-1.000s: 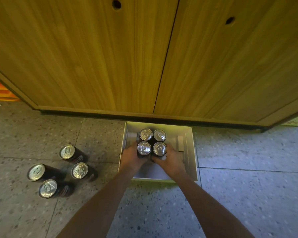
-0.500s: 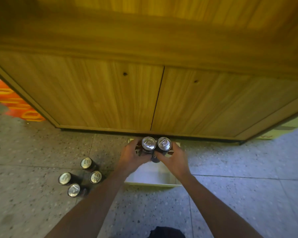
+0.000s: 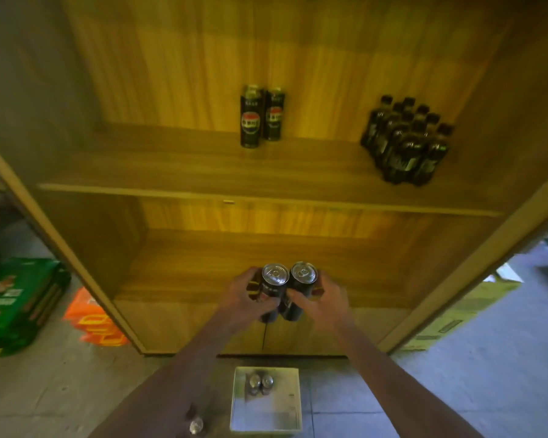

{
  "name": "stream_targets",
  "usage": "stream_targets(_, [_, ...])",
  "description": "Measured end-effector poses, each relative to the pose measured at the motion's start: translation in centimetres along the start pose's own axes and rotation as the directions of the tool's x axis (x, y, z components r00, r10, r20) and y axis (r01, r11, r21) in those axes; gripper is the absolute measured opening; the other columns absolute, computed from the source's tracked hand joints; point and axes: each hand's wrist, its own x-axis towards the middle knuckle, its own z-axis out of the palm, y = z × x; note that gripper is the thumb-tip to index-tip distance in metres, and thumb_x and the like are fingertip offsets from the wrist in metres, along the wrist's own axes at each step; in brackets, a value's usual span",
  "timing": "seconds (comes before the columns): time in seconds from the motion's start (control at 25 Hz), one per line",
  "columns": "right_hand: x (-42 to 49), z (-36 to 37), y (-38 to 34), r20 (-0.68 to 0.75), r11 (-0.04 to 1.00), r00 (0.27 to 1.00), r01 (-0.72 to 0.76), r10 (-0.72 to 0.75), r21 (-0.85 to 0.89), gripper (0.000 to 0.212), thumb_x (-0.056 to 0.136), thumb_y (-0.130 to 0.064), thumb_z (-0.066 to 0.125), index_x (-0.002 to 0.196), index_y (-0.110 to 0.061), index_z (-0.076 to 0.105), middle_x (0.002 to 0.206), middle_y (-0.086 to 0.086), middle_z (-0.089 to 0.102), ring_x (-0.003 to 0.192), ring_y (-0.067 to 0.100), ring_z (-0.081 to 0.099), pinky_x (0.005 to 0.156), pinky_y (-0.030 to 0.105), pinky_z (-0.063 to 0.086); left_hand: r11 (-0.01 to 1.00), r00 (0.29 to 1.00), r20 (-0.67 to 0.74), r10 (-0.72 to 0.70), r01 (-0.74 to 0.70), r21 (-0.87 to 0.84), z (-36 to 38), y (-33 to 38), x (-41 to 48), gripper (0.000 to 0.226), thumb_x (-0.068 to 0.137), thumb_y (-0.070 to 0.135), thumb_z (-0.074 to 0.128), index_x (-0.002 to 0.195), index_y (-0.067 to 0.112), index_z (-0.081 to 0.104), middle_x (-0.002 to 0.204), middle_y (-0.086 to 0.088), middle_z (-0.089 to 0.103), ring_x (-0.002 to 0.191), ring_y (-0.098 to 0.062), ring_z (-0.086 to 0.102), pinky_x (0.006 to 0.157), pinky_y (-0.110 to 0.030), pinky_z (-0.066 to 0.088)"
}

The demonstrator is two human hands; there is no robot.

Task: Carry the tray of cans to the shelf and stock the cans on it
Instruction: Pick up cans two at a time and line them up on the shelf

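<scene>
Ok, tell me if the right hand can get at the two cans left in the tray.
Probably not yet: the right hand is gripping a can up at the shelf, and the tray sits low on the floor.

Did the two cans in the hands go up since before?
Yes. The two cans rose from the white tray on the floor and are now level with the lower shelf.

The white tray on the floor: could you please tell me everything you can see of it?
The white tray is a shallow rectangular box with low upright walls, looking like cardboard or thin plastic. It sits flat on the speckled floor just in front of the wooden cabinet, below the person's forearms. Two cans stand upright together near its far left corner; the rest of its bottom shows bare. Neither hand touches it.
</scene>
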Motion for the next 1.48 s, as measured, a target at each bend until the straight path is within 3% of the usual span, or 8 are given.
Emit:
stream_targets(0.2, [4.1, -7.5, -11.1, -0.075, 0.996, 0.993, 0.087, -0.087, -0.004, 0.058, 0.058, -0.092, 0.059, 0.1, -0.053, 0.052, 0.09, -0.037, 0.062, 0.088, -0.016, 0.06, 0.063, 0.008, 0.046, 0.995, 0.995, -0.041, 0.093, -0.092, 0.026, -5.1, 12.8, 2.5, 0.058, 0.066, 0.026, 0.089, 0.118, 0.025, 0.062, 0.111, 0.01, 0.067, 0.106, -0.013, 0.066, 0.085, -0.032, 0.059])
stream_targets(0.4, [8.0, -9.5, -16.5, -0.093, 0.989, 0.984, 0.151, -0.151, -0.003, 0.061, 0.059, -0.091, 0.061, 0.099, -0.046, 0.055, 0.085, -0.033, 0.062, 0.085, -0.013, 0.063, 0.063, 0.011, 0.05, 0.988, 0.982, -0.115, 0.152, -0.147, 0.052, -8.7, 17.3, 5.9, 0.053, 0.067, 0.026, 0.087, 0.116, 0.025, 0.065, 0.109, 0.01, 0.069, 0.101, -0.011, 0.065, 0.083, -0.039, 0.057])
stream_targets(0.64, [13.8, -8.4, -18.1, -0.065, 0.976, 0.982, 0.186, -0.179, 0.113, 0.06, 0.07, -0.073, 0.073, 0.11, -0.029, 0.065, 0.1, -0.018, 0.071, 0.092, -0.006, 0.065, 0.073, 0.02, 0.052, 0.992, 0.969, -0.215, 0.125, -0.121, 0.033, -10.6, 18.4, 11.6, 0.047, 0.068, 0.013, 0.087, 0.11, 0.016, 0.067, 0.1, 0.002, 0.07, 0.087, -0.01, 0.068, 0.064, -0.014, 0.049])
stream_targets(0.8, [18.2, -7.0, -17.8, 0.024, 0.959, 0.985, 0.163, -0.173, 0.23, 0.056, 0.078, -0.036, 0.085, 0.123, -0.01, 0.063, 0.117, 0.001, 0.071, 0.109, 0.015, 0.066, 0.088, 0.03, 0.055, 0.997, 0.955, -0.286, 0.075, -0.08, -0.005, -11.0, 17.3, 14.5, 0.048, 0.069, 0.011, 0.086, 0.113, 0.011, 0.066, 0.106, -0.004, 0.07, 0.094, -0.018, 0.069, 0.071, -0.023, 0.052])
stream_targets(1.04, [22.1, -5.4, -17.4, 0.059, 0.953, 0.982, 0.158, -0.179, 0.26, 0.053, 0.077, -0.042, 0.083, 0.121, -0.023, 0.061, 0.105, -0.021, 0.064, 0.097, -0.01, 0.061, 0.074, 0.011, 0.045, 0.995, 0.958, -0.276, 0.079, -0.094, -0.042, -11.3, 16.8, 18.8, 0.052, 0.07, 0.011, 0.086, 0.117, 0.01, 0.065, 0.11, -0.003, 0.07, 0.103, -0.019, 0.068, 0.085, -0.033, 0.056])
stream_targets(1.28, [22.5, -3.7, -15.4, 0.046, 0.954, 0.989, 0.121, -0.138, 0.274, 0.069, 0.073, -0.052, 0.082, 0.13, -0.026, 0.053, 0.12, -0.011, 0.062, 0.107, -0.002, 0.059, 0.079, 0.017, 0.047, 0.994, 0.956, -0.274, 0.103, -0.105, 0.007, -11.2, 15.8, 20.1, 0.063, 0.072, 0.019, 0.087, 0.129, 0.015, 0.059, 0.118, 0.004, 0.068, 0.106, -0.013, 0.065, 0.083, -0.029, 0.055])
stream_targets(1.4, [23.3, -3.0, -14.8, 0.081, 0.962, 0.99, 0.094, -0.118, 0.257, 0.065, 0.077, -0.047, 0.081, 0.132, -0.025, 0.053, 0.124, -0.005, 0.062, 0.111, 0.007, 0.059, 0.079, 0.019, 0.045, 0.995, 0.961, -0.258, 0.098, -0.087, 0.051, -11.5, 15.3, 20.9, 0.061, 0.072, 0.023, 0.087, 0.127, 0.015, 0.06, 0.118, 0.003, 0.068, 0.105, -0.015, 0.065, 0.074, -0.022, 0.053])
stream_targets(1.48, [24.7, -2.7, -15.4, 0.055, 0.962, 0.989, 0.117, -0.135, 0.249, 0.059, 0.08, -0.045, 0.08, 0.129, -0.027, 0.054, 0.121, -0.009, 0.062, 0.107, -0.001, 0.058, 0.078, 0.017, 0.044, 0.995, 0.96, -0.266, 0.092, -0.083, 0.047, -11.9, 15.5, 21.9, 0.061, 0.072, 0.023, 0.087, 0.126, 0.015, 0.06, 0.117, 0.003, 0.068, 0.103, -0.013, 0.065, 0.073, -0.021, 0.053])
